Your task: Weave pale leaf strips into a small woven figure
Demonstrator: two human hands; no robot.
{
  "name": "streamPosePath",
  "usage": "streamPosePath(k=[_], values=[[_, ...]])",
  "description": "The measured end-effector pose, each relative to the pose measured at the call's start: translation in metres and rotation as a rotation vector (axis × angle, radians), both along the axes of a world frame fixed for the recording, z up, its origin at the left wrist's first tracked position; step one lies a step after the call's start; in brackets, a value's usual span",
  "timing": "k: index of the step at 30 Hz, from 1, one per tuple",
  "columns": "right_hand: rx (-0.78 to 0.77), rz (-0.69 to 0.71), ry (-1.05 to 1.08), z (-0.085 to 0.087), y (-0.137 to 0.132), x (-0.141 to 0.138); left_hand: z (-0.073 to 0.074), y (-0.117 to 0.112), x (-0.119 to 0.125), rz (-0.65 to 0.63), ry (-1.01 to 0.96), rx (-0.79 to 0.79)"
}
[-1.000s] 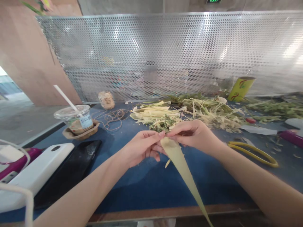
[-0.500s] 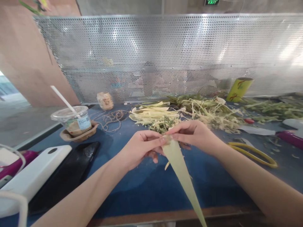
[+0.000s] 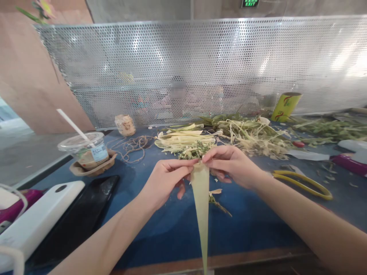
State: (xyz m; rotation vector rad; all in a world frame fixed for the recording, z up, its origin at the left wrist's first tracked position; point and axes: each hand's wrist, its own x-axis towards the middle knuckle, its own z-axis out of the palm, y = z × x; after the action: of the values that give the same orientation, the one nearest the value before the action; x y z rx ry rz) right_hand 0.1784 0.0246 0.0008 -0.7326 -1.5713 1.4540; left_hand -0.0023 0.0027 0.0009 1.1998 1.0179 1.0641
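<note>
Between my two hands hangs a pale green husk strip (image 3: 202,198), broad at the top and tapering to a thin point near the table's front edge. My left hand (image 3: 172,175) pinches its top left corner between thumb and fingers. At the top right corner, my right hand (image 3: 231,164) grips it with thumb and forefinger. Just beyond my fingertips lies a small heap of green and cream plant bits (image 3: 195,150). Behind that heap is a stack of flat pale husks (image 3: 180,140). A small dried sprig (image 3: 219,202) rests on the blue table right of the strip.
On the left are a lidded cup (image 3: 90,152) with straw, a white power bank (image 3: 54,214), a black phone (image 3: 83,217) and tangled twine (image 3: 134,147). Yellow-handled scissors (image 3: 304,185) and shredded husks (image 3: 255,137) lie right. A perforated metal screen (image 3: 183,57) stands behind.
The husk strip's lower end has swung left, so it now hangs nearly straight toward me. The sprig has come into view beside it. Both hands keep their pinch, and the view has shifted slightly.
</note>
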Motion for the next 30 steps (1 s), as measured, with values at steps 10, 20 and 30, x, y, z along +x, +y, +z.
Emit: streamPosePath(k=[10,20,30], values=[[0.118,-0.004,-0.185,0.0046,-0.0062,-0.0013,0.0004,0.005,-0.0018,-0.122,-0.006,-0.088],[0.128,-0.039,-0.273,0.0068,-0.0092,-0.0035,-0.0002,0.0022,-0.0022,-0.127,0.127,0.053],[0.172,-0.035,-0.319,0.0056,-0.006,-0.0026,0.0006,0.0011,0.0018,-0.148,0.135,0.054]])
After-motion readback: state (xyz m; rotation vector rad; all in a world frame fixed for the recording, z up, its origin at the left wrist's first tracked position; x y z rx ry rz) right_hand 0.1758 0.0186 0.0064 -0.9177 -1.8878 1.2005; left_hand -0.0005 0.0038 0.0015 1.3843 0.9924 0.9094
